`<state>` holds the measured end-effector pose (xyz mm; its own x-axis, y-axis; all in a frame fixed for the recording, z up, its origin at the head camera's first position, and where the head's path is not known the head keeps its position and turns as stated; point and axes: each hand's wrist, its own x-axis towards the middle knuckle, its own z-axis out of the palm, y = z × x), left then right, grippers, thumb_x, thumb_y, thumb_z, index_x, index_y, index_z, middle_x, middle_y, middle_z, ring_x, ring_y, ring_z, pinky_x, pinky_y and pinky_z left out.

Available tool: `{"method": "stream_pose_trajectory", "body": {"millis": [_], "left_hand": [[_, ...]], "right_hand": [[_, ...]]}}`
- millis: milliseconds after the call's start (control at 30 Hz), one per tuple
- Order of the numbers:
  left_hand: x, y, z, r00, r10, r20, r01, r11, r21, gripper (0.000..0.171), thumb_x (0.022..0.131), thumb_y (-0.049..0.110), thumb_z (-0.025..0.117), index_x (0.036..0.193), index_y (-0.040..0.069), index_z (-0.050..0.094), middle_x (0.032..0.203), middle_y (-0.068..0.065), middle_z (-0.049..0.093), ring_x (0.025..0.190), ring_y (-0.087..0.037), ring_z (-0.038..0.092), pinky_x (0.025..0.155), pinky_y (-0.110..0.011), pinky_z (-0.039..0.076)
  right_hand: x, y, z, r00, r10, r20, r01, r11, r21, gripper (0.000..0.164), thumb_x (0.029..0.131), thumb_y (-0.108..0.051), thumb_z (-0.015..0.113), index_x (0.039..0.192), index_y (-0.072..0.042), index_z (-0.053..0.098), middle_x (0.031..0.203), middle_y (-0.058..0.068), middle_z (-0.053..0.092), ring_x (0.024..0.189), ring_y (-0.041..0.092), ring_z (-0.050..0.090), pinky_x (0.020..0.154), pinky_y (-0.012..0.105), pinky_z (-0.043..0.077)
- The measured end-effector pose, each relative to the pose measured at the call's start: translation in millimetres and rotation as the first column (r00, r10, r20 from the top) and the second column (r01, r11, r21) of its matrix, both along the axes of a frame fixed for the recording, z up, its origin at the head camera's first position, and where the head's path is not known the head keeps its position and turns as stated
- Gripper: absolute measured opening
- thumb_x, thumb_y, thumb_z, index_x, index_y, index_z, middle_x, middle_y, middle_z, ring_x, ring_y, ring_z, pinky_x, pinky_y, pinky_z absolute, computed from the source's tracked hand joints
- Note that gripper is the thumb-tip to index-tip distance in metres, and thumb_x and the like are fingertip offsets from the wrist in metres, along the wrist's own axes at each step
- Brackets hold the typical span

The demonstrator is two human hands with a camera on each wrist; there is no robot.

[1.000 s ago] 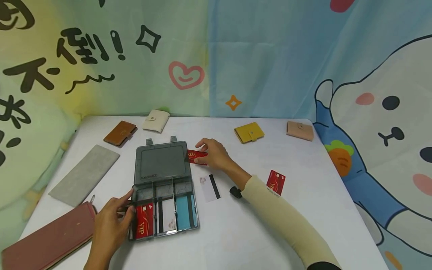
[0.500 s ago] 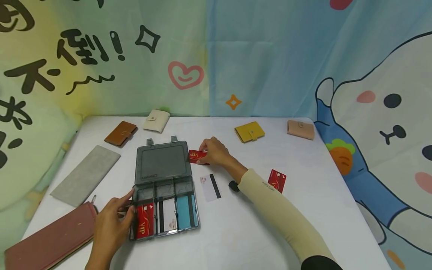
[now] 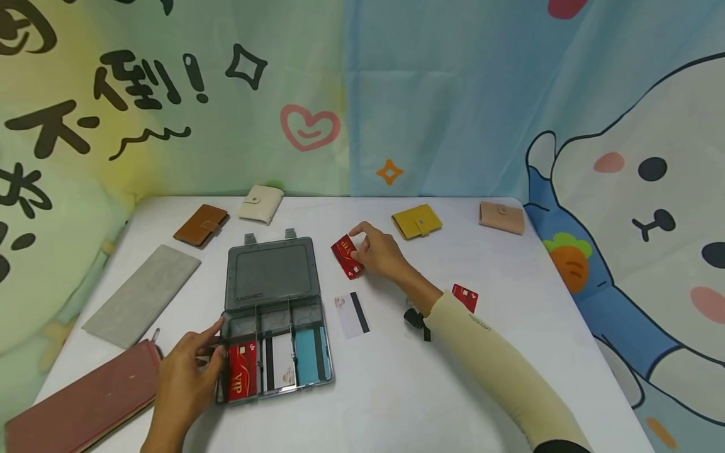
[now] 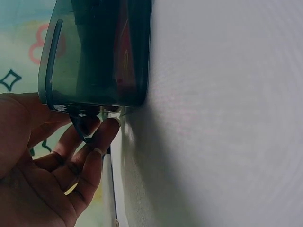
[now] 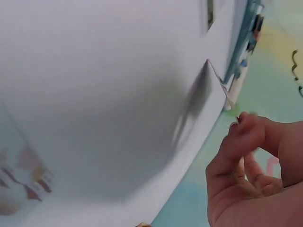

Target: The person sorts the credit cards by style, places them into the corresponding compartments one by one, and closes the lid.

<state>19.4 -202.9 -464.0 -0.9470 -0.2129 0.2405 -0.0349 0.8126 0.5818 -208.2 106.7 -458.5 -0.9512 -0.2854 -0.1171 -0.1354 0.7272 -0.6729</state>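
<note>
My right hand [image 3: 381,251] pinches a red VIP card [image 3: 344,257], tilted just right of the open lid. The right wrist view shows that card nearly edge-on beyond the fingertips [image 5: 239,118]. A dark translucent compartment box [image 3: 270,270] lies open on the table. My left hand [image 3: 189,377] grips its left side, fingers around the small latch [image 4: 83,127]. The front compartments contain a red VIP card [image 3: 242,371], a white striped card [image 3: 280,362] and a blue card [image 3: 308,357]. Another white striped card [image 3: 352,316] lies beside the box.
A further red card [image 3: 465,297] lies partly behind the right sleeve. Along the back sit brown [image 3: 201,225], cream [image 3: 261,204], yellow [image 3: 416,221] and beige [image 3: 501,217] wallets. To the left are a grey flat piece [image 3: 144,292] and a maroon zip wallet [image 3: 85,399].
My right hand has drawn the red card away from the lid, to the right, and turned it to a steeper angle. My left hand stays on the box.
</note>
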Motion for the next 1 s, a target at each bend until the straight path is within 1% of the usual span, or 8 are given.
{"method": "stream_pose_trajectory", "body": {"millis": [133,233,433,533,700,767,867,1000], "left_hand": [[-0.4,0,0.5,1.000,-0.004,-0.004,0.004,1.000,-0.005,0.050,0.084,-0.001,0.073,0.132,0.010,0.066,0.090,-0.011,0.067,0.080,-0.027,0.069,0.065,-0.043,0.061],[-0.8,0,1.0,1.000,-0.007,-0.008,0.007,1.000,-0.006,0.050,0.084,-0.001,0.073,0.132,0.010,0.066,0.089,-0.010,0.066,0.079,-0.025,0.068,0.065,-0.042,0.061],[-1.9,-1,1.7,0.999,-0.022,-0.028,0.022,1.000,-0.005,0.050,0.082,-0.002,0.074,0.131,0.010,0.067,0.088,-0.009,0.066,0.078,-0.024,0.067,0.063,-0.040,0.061],[-2.5,-2,1.9,0.999,-0.024,-0.029,0.024,1.000,-0.003,0.050,0.082,-0.002,0.073,0.130,0.010,0.067,0.088,-0.009,0.066,0.078,-0.023,0.067,0.063,-0.037,0.061],[-2.6,-3,1.8,0.999,-0.025,-0.028,0.025,1.000,-0.003,0.049,0.082,-0.002,0.073,0.130,0.010,0.067,0.088,-0.009,0.067,0.078,-0.023,0.068,0.062,-0.035,0.060],[-2.2,-3,1.3,0.999,-0.027,-0.033,0.027,1.000,-0.005,0.049,0.082,-0.002,0.073,0.130,0.010,0.067,0.088,-0.010,0.067,0.077,-0.024,0.068,0.062,-0.036,0.060],[-1.6,-2,0.5,0.999,-0.029,-0.031,0.029,1.000,0.002,0.049,0.083,-0.002,0.073,0.130,0.009,0.067,0.088,-0.011,0.067,0.077,-0.026,0.069,0.063,-0.039,0.061],[-1.0,-3,0.3,1.000,-0.012,-0.007,0.012,1.000,0.012,0.049,0.084,-0.001,0.073,0.131,0.010,0.066,0.089,-0.011,0.067,0.079,-0.027,0.069,0.066,-0.043,0.061]], "right_hand": [[19.1,-1,8.1,0.997,0.068,0.036,-0.062,0.988,-0.141,0.051,0.095,-0.014,0.067,0.139,-0.028,0.046,0.086,0.006,0.058,0.061,0.025,0.064,0.054,0.028,0.055],[39.5,-7,17.0,0.988,0.142,0.066,-0.119,0.956,-0.268,0.050,0.095,-0.014,0.068,0.139,-0.026,0.047,0.087,0.008,0.059,0.062,0.033,0.068,0.053,0.033,0.058],[84.8,-37,30.0,0.938,0.325,0.117,-0.261,0.888,-0.378,0.043,0.094,-0.019,0.070,0.134,-0.022,0.055,0.078,0.006,0.068,0.065,0.037,0.068,0.053,0.033,0.056],[104.8,-58,31.7,0.904,0.412,0.116,-0.342,0.859,-0.381,0.041,0.094,-0.020,0.069,0.133,-0.021,0.056,0.077,0.007,0.070,0.062,0.034,0.067,0.054,0.028,0.055],[126.9,-90,29.8,0.856,0.509,0.086,-0.458,0.825,-0.330,0.038,0.094,-0.022,0.070,0.131,-0.024,0.058,0.073,0.002,0.071,0.054,0.013,0.059,0.055,0.020,0.051],[131.2,-98,27.6,0.835,0.546,0.075,-0.512,0.819,-0.259,0.041,0.094,-0.026,0.070,0.134,-0.025,0.058,0.075,-0.005,0.072,0.056,0.001,0.056,0.058,0.016,0.049],[134.6,-103,24.4,0.809,0.583,0.075,-0.567,0.807,-0.163,0.047,0.094,-0.030,0.070,0.138,-0.025,0.056,0.080,-0.014,0.072,0.067,-0.007,0.060,0.064,0.013,0.050],[132.9,-97,20.3,0.806,0.589,0.061,-0.575,0.803,-0.155,0.043,0.093,-0.031,0.070,0.134,-0.023,0.060,0.082,-0.019,0.069,0.068,-0.005,0.061,0.063,0.014,0.052]]}}
